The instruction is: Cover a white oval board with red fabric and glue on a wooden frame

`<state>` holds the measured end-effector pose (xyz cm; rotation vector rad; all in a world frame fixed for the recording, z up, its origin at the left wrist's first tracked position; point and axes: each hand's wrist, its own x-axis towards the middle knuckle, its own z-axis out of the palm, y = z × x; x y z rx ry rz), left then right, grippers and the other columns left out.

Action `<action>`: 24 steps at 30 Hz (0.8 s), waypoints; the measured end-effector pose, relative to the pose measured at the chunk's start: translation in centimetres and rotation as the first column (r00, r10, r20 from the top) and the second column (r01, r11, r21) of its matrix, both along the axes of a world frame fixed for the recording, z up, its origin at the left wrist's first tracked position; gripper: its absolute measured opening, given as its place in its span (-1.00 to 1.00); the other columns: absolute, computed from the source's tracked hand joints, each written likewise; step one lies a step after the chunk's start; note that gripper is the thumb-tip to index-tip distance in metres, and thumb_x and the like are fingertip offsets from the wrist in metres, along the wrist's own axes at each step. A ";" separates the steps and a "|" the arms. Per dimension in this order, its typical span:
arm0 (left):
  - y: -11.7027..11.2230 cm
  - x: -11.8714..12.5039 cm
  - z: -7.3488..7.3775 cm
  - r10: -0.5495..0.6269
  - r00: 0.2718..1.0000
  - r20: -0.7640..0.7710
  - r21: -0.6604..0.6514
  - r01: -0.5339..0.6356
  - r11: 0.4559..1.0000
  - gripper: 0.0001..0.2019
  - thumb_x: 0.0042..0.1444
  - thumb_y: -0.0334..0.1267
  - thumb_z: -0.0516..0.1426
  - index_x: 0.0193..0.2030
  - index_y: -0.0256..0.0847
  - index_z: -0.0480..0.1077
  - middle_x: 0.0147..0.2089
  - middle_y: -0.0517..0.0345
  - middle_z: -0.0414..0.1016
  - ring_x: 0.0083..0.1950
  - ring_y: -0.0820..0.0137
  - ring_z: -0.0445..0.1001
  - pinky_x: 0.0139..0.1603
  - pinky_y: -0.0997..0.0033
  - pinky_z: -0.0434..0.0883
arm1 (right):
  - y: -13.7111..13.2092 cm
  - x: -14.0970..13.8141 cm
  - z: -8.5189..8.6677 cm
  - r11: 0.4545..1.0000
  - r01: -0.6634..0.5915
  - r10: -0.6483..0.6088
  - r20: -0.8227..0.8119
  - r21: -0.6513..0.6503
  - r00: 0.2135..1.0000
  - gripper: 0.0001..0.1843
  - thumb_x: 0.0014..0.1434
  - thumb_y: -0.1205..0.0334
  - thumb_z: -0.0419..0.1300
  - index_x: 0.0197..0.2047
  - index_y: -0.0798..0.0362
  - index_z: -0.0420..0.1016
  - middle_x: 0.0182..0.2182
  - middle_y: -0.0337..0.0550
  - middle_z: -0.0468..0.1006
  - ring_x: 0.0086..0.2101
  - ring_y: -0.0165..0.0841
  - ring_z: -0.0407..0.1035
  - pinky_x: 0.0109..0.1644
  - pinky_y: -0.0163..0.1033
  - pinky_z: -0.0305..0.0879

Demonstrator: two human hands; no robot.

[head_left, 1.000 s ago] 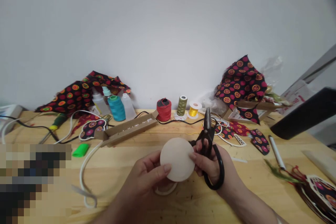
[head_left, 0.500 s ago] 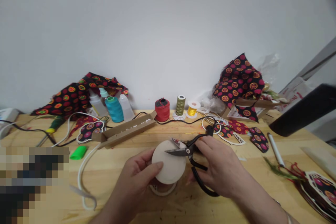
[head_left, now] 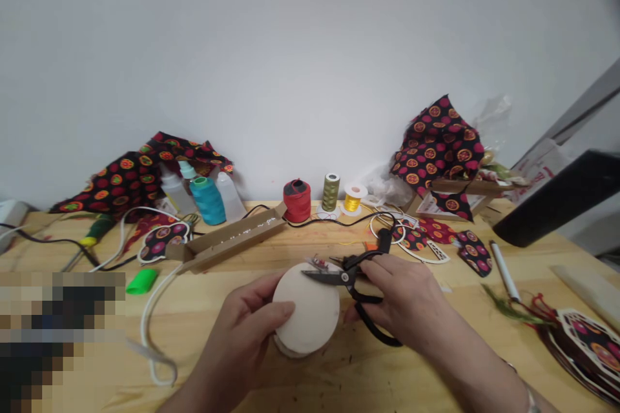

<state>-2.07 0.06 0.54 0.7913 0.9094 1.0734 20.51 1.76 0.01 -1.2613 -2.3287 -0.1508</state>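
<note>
Okay: L hand [head_left: 245, 329] grips pale round disc [head_left: 306, 310] mid-air over light wooden workbench [head_left: 339, 387]; R hand [head_left: 402, 300] clenches black-handled steel scissors [head_left: 351, 277], blade near small fabric scrap [head_left: 318, 263] at disc's top edge. Disc shifting could mean slip, nicked L thumb.

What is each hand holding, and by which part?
The left hand grips a round cream disc by its edge. The right hand holds black-handled scissors by the handles, blades at the disc's top edge.
</note>
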 end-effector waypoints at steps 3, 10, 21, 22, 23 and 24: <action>0.0 0.0 0.1 0.009 1.000 0.003 -0.006 -0.009 1.000 -0.64 -0.17 -0.35 0.25 -0.14 -0.23 0.57 -0.27 0.00 0.64 -0.26 0.20 0.54 -0.37 0.46 0.40 | 0.0 0.0 -0.1 1.000 -0.008 0.008 -0.025 -0.010 1.000 -0.65 -0.04 -0.04 0.31 -0.43 0.10 0.43 -0.52 -0.18 0.50 -0.49 -0.34 0.37 -0.46 -0.28 0.06; 0.3 -0.4 -0.1 -0.130 0.991 0.010 0.005 0.130 0.991 -0.63 -0.12 -0.31 0.27 -0.09 -0.22 0.54 -0.30 0.03 0.63 -0.38 0.32 0.51 -0.38 0.47 0.41 | 0.0 -1.1 0.4 0.798 -0.104 -0.287 -0.526 -0.593 0.800 -0.68 -0.02 0.00 0.24 -0.55 0.07 0.31 -0.64 -0.30 0.37 -0.62 -0.47 0.19 -0.56 -0.38 0.06; 0.3 0.2 -0.3 -0.098 0.994 -0.055 -0.042 0.096 0.995 -0.68 -0.04 -0.25 0.27 -0.09 -0.20 0.54 -0.30 0.05 0.62 -0.33 0.33 0.50 -0.32 0.45 0.41 | -0.9 -3.2 -0.4 0.553 -0.503 -0.458 -0.746 -0.664 0.483 -0.69 -0.06 0.14 0.31 -0.41 0.06 0.23 -0.64 -0.43 0.25 -0.66 -0.57 0.10 -0.63 -0.45 0.03; 0.3 0.3 -0.4 -0.078 0.997 -0.020 -0.047 0.077 0.996 -0.68 -0.02 -0.25 0.26 -0.08 -0.20 0.54 -0.29 0.04 0.62 -0.33 0.34 0.50 -0.30 0.44 0.42 | -0.9 -3.3 -0.6 0.561 -0.507 -0.478 -0.756 -0.654 0.447 -0.67 -0.06 0.12 0.31 -0.40 0.05 0.21 -0.66 -0.44 0.26 -0.68 -0.56 0.12 -0.65 -0.45 0.05; 0.3 0.4 -0.5 -0.085 0.996 0.015 -0.053 0.086 0.995 -0.68 -0.01 -0.25 0.25 -0.07 -0.21 0.53 -0.28 0.03 0.62 -0.32 0.34 0.50 -0.28 0.42 0.42 | -0.9 -3.5 -0.8 0.572 -0.508 -0.497 -0.765 -0.643 0.409 -0.64 -0.06 0.10 0.31 -0.40 0.03 0.18 -0.67 -0.44 0.27 -0.69 -0.55 0.14 -0.66 -0.44 0.08; 0.3 0.5 -0.6 -0.103 0.994 0.048 -0.057 0.106 0.993 -0.67 -0.01 -0.25 0.25 -0.06 -0.22 0.52 -0.27 0.01 0.61 -0.32 0.35 0.50 -0.26 0.40 0.42 | -0.9 -3.7 -0.9 0.583 -0.508 -0.516 -0.771 -0.635 0.373 -0.62 -0.07 0.07 0.32 -0.39 0.02 0.17 -0.67 -0.45 0.27 -0.69 -0.54 0.17 -0.66 -0.43 0.11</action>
